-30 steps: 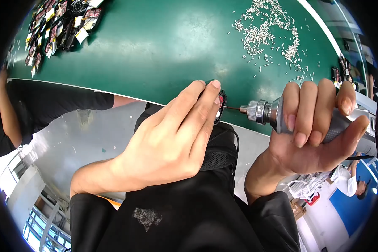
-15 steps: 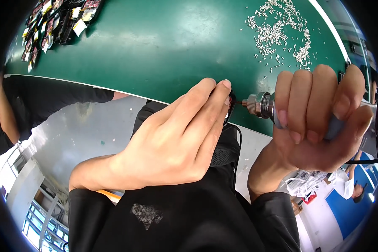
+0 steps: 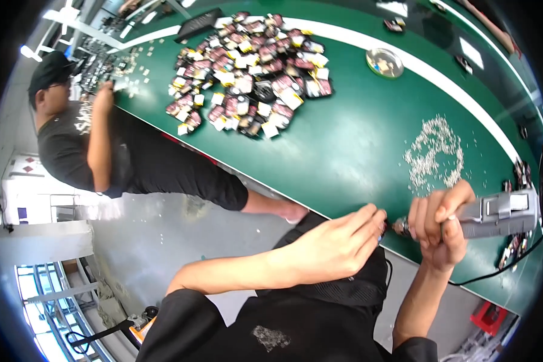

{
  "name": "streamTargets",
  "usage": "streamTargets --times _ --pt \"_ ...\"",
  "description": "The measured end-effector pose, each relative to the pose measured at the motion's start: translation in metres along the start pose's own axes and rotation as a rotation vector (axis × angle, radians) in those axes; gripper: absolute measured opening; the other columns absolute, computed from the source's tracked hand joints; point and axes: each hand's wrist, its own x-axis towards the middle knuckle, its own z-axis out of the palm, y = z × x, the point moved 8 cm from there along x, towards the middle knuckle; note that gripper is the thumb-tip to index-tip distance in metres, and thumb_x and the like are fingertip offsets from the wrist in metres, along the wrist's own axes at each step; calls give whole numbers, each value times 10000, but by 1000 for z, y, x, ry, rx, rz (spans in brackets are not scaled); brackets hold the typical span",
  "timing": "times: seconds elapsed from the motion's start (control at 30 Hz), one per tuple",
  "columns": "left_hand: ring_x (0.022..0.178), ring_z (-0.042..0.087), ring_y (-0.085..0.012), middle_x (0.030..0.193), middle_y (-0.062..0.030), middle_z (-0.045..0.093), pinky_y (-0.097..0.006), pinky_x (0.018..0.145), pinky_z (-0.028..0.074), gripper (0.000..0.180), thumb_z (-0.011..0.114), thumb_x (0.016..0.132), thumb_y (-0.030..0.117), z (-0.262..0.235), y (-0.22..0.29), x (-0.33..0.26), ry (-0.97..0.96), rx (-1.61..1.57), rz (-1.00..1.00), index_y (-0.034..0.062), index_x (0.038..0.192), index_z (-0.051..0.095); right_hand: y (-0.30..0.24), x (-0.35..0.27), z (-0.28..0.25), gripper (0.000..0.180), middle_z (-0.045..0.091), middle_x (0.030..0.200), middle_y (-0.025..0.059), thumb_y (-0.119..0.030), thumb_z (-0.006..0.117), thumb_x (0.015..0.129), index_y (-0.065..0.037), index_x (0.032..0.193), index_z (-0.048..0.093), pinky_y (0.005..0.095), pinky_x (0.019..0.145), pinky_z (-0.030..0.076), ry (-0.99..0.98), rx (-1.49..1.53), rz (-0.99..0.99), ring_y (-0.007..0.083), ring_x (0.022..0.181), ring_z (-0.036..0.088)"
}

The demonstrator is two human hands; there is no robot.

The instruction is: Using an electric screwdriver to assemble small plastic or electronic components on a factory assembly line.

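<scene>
At the table's near edge, my left hand [image 3: 329,247] is closed on a small dark device [image 3: 382,228] with a bit of red showing; my fingers hide most of it. A grey electric screwdriver [image 3: 504,211] lies sideways in my right hand [image 3: 437,220], fingers wrapped around its front part. Its metal collar [image 3: 400,227] points left at the device. Whether the bit touches the device is too small to tell. Beyond my right hand, many small silvery screws [image 3: 425,161] lie scattered on the green table [image 3: 344,145].
A heap of black devices with reddish boards and white-yellow pieces [image 3: 253,78] covers the far middle. Past it are a round dish [image 3: 385,63] and a black tray [image 3: 199,25]. A person in black [image 3: 72,139] sits at left. The screwdriver's cord [image 3: 495,276] hangs at right.
My view has swung left and widened, bringing the heap and the seated person into sight. Both hands keep their grips, with the screwdriver still pointed at the device.
</scene>
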Motion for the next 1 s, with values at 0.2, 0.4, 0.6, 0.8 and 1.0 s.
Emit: streamTargets --times 0.2,0.4,0.6,0.8,1.0 --pt "1052 528 -344 1154 -171 553 -421 899 440 549 686 598 -69 -70 -80 -29 232 64 -351 -14 1126 546 -46 -44 -29 218 346 477 -27 -239 512 937 -75 884 379 222 409 341 245 79 -239 67 352 313" --pt "1101 504 -366 1157 -231 534 -415 958 389 359 503 870 28 -132 -222 -97 357 391 -745 -34 1221 464 -27 -69 -45 188 340 478 -24 -206 495 933 -77 869 375 234 404 331 420 162 -179 69 354 305" --pt "1166 478 -353 1229 -204 523 -407 1005 357 330 471 872 -11 -112 -221 -71 402 392 -604 -21 1200 506 -20 -95 -58 156 331 499 -22 -201 458 934 -80 870 383 240 436 341 529 198 -107 70 382 309" --pt "941 584 -271 1014 -126 599 -351 830 459 284 627 741 -72 -60 -111 32 330 165 -298 0 1016 615 -9 -88 -63 128 355 500 -13 -188 456 923 -68 897 420 268 460 362 450 311 -89 89 383 347" --pt "863 571 -269 936 -92 571 -358 712 477 202 657 728 -18 9 -84 89 162 -25 -118 -4 923 606 -12 -93 -62 115 362 499 -10 -176 450 920 -66 900 422 277 462 370 433 339 -85 97 384 361"
